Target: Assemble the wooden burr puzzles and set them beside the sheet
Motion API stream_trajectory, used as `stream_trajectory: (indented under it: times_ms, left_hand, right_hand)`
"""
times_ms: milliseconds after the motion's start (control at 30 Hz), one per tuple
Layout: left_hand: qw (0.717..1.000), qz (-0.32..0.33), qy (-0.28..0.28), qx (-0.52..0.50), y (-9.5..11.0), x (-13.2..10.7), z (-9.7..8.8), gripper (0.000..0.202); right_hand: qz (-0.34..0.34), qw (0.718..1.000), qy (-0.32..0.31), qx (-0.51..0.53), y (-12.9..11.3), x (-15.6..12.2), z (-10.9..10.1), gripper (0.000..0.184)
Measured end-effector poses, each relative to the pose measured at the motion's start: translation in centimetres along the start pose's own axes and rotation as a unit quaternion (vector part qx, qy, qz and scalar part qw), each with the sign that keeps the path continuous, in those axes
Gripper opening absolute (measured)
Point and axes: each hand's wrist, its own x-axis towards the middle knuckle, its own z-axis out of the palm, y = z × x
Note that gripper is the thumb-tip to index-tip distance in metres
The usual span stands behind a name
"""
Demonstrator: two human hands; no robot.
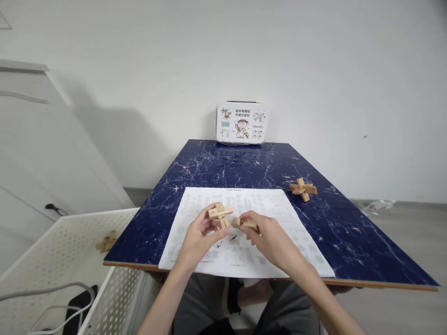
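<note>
My left hand point(199, 237) is closed on a partly joined cluster of light wooden puzzle blocks point(220, 213), held just above a white printed sheet point(279, 209). My right hand point(267, 235) pinches a single wooden puzzle piece point(243, 223) right beside that cluster, the two nearly touching. The sheet lies on a dark blue marbled tabletop point(244, 167) at its near edge. A finished wooden burr puzzle point(303, 189) rests on the table to the right, beyond the sheet.
A white box with cartoon travel pictures point(240, 123) stands at the table's far edge against the wall. A white perforated basket point(52, 260) at lower left holds a wooden piece point(106, 243), a cable and a dark object. My knees are under the table.
</note>
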Motion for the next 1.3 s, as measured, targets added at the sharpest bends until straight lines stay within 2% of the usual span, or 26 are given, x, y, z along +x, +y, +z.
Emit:
stream_trajectory:
  times_ms: [133,267,533,733,867,1100,1300]
  left_hand:
    - [1.000,0.002,-0.011,0.019,0.4,-0.2,0.2,0.079]
    - [1.000,0.010,-0.004,0.020,0.5,-0.3,0.3,0.077]
    - [0.998,0.029,-0.008,0.057,0.1,-0.7,0.3,0.078]
    - [0.995,0.059,-0.006,0.074,-0.3,-1.2,0.2,0.077]
    - [0.995,0.065,-0.019,0.079,-0.5,-1.3,0.2,0.076]
    - [0.992,0.075,-0.040,0.096,-0.2,-1.5,0.4,0.073]
    - [0.990,0.040,-0.063,0.121,-0.2,-1.7,0.4,0.079]
  right_hand:
    - [-0.057,0.994,0.032,-0.085,-0.4,0.2,-0.3,0.019]
    - [-0.110,0.987,0.006,-0.115,-0.6,0.0,-0.4,0.030]
    - [-0.098,0.987,-0.001,-0.125,-0.8,-0.1,-0.4,0.021]
    - [-0.120,0.988,0.020,-0.096,-0.4,-0.7,0.1,0.029]
    - [-0.135,0.986,0.036,-0.095,-0.6,-0.9,0.0,0.027]
    - [-0.147,0.984,0.030,-0.093,-1.2,-1.0,-0.5,0.026]
    - [-0.161,0.980,0.010,-0.116,-1.3,-1.1,-0.5,0.028]
